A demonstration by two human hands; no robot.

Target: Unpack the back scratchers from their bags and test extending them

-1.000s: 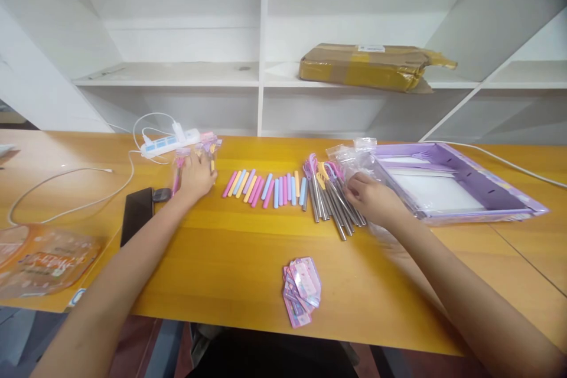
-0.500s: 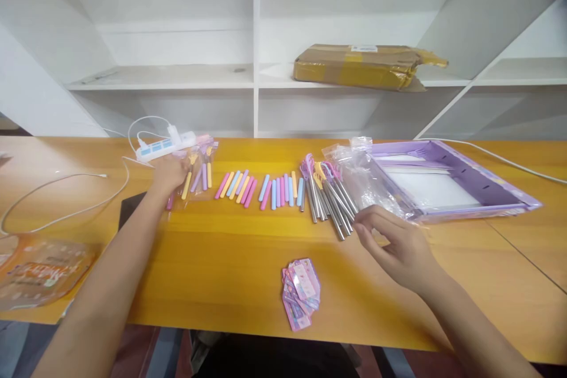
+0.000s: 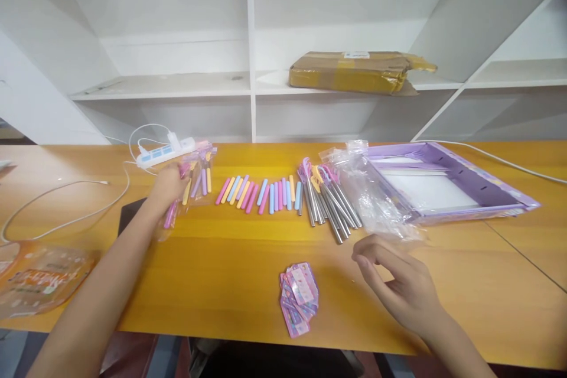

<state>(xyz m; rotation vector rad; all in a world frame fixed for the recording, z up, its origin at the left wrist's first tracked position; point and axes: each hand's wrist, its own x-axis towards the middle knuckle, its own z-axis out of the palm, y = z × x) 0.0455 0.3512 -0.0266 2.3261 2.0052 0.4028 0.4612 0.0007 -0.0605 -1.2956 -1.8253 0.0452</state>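
Note:
My left hand (image 3: 169,184) is closed on a clear bagged stick with a pink handle (image 3: 170,215), at the left end of the row. Beside it lie more bagged sticks (image 3: 197,180) with yellow and purple handles and claw-like heads. Several pink, blue, yellow and purple tubes (image 3: 259,194) lie side by side on the table. Right of them is a pile of metal rods (image 3: 335,207) with coloured looped heads. My right hand (image 3: 398,280) hovers in front of the pile, fingers curled and thumb near the index fingertip, with nothing visible in it.
A small stack of pink-purple cards (image 3: 299,298) lies near the front edge. Clear plastic bags (image 3: 376,201) sit against a purple open box (image 3: 500,208). A white power strip (image 3: 166,152) with cables is behind my left hand; a torn carton (image 3: 349,74) rests on the shelf.
My right hand has drawn back from the metal rods towards the front edge. The left hand stays among the bagged sticks, and the pink one in its grip now shows more clearly.

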